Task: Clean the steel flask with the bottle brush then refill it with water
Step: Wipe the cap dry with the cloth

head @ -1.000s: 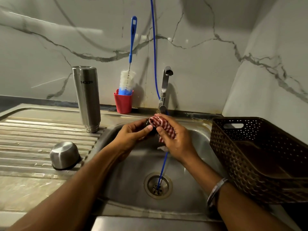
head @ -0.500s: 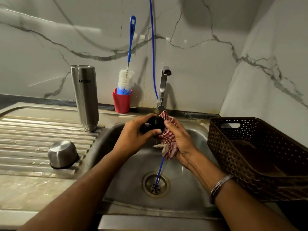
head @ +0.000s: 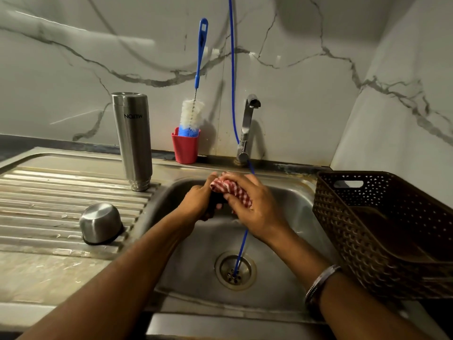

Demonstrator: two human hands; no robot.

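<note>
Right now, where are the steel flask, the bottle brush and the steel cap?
steel flask (head: pixel 133 141), head view, middle of its body.
bottle brush (head: pixel 192 114), head view, white bristles.
steel cap (head: pixel 100 223), head view, its side wall.

Home kitchen, sink corner. Steel sink (head: pixel 289 212) with ribbed drainboard (head: pixel 61 204), tap (head: pixel 247 123) at marble-veined wall tiles (head: pixel 306 94), bottle brush (head: pixel 196 94) in red cup (head: pixel 185 148), brown dish basket (head: pixel 367 229).
</note>
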